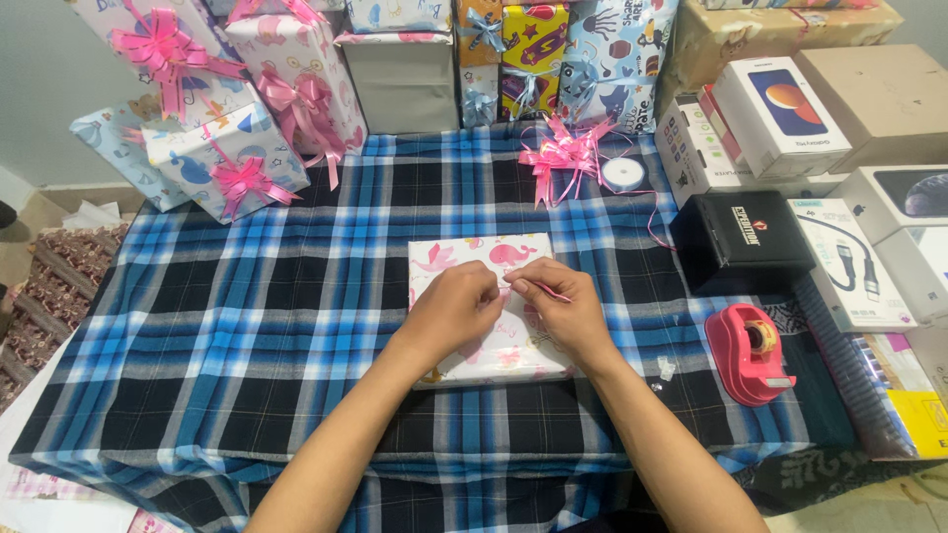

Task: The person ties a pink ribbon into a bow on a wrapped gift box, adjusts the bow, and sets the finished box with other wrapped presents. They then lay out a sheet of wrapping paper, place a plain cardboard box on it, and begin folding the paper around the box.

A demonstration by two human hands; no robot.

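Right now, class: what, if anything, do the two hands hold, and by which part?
Both hands, left and right, pinch a thin pink ribbon near its middle, over the wrapped gift box.

Under our hands lies a flat wrapped gift (491,308), white paper with pink animal shapes, square on the blue plaid cloth. At far left we see a pile of wrapped presents (212,94) in pale blue and pink paper, each topped with a pink bow. Along the back stand a plain grey box (403,81), a yellow-and-purple wrapped parcel (533,44) and a light blue one (617,59) (both tied with blue ribbon). To the right sit a black box (743,240), a white phone carton (780,114), a white cable box (851,262) and a brown cardboard carton (884,94).
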